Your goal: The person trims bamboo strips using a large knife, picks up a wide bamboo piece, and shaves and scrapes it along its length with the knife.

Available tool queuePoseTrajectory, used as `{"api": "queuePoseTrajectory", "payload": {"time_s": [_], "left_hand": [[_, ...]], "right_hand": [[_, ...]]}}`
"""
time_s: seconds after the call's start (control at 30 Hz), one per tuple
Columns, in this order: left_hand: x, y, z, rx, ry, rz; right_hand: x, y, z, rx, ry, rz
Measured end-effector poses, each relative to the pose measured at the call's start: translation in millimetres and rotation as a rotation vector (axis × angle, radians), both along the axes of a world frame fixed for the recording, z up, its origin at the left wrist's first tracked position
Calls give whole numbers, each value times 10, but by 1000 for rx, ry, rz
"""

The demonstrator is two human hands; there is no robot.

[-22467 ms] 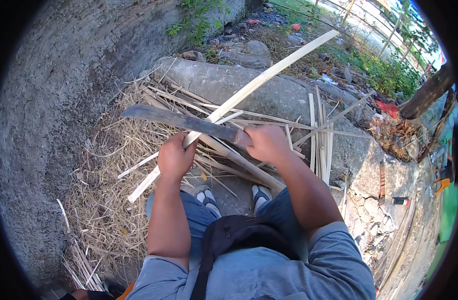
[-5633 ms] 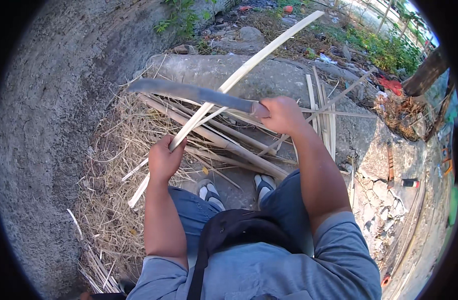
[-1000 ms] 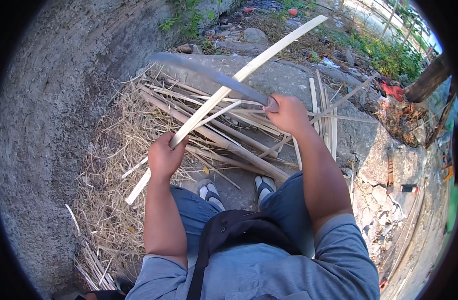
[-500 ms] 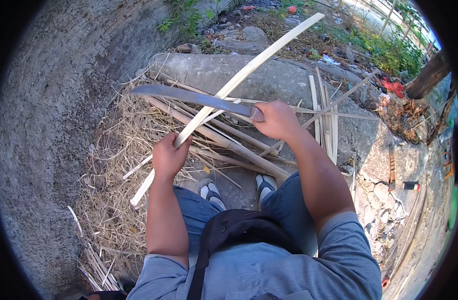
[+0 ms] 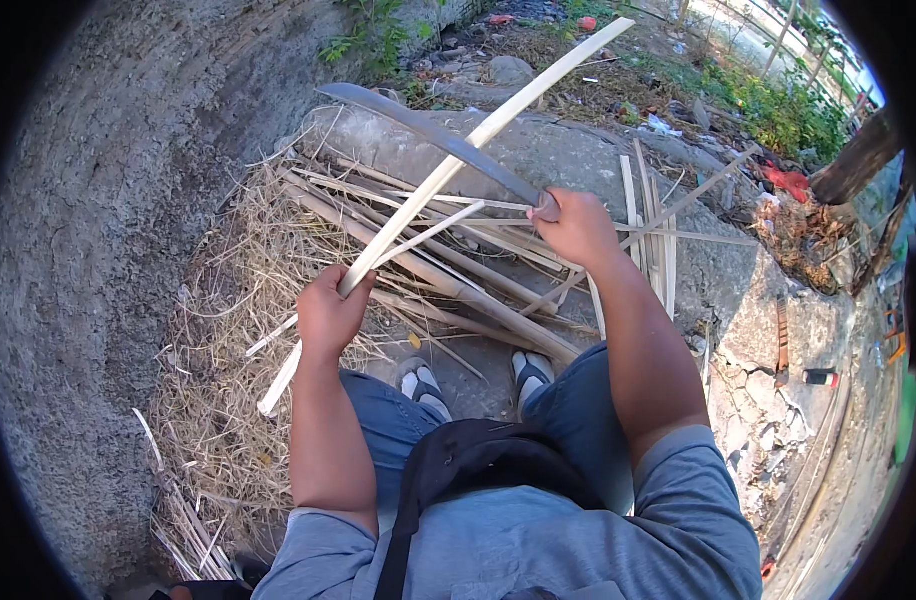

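Observation:
My left hand (image 5: 330, 312) is closed round a long, pale split bamboo strip (image 5: 428, 190), which slants up and away to the far right. Its near end pokes out below the fist. My right hand (image 5: 578, 228) grips the handle of a machete (image 5: 413, 122). The long grey blade points to the far left and crosses the strip beyond its middle; whether the edge bites into it I cannot tell. A thin pale sliver (image 5: 433, 234) angles off from the strip just above my left hand.
Several bamboo poles and strips (image 5: 458, 288) lie by my feet against a low stone ledge (image 5: 568, 165). Dry shavings (image 5: 233, 380) heap up along the rough wall (image 5: 78, 250) at left. More strips (image 5: 658, 240) lean on the ledge at right.
The machete has moved farther out along the strip, its blade tip swinging right and away. More of the thin sliver shows. The strip and my left hand have shifted slightly left.

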State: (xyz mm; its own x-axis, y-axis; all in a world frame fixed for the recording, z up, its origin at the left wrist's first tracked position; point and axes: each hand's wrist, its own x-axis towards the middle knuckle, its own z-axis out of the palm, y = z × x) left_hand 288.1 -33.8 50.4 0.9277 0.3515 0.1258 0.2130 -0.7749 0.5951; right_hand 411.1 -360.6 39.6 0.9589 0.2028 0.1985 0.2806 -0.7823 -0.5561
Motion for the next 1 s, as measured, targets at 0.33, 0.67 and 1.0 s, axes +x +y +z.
{"api": "queuePoseTrajectory", "payload": {"time_s": [0.33, 0.67, 1.0], "left_hand": [[26, -11, -91, 5, 9, -26], [10, -11, -40, 30, 22, -62], [9, -45, -65, 39, 20, -49]], "right_hand": [[-151, 236, 42, -54, 101, 81], [-83, -14, 123, -151, 26, 63], [-26, -107, 61, 6, 121, -48]]}}
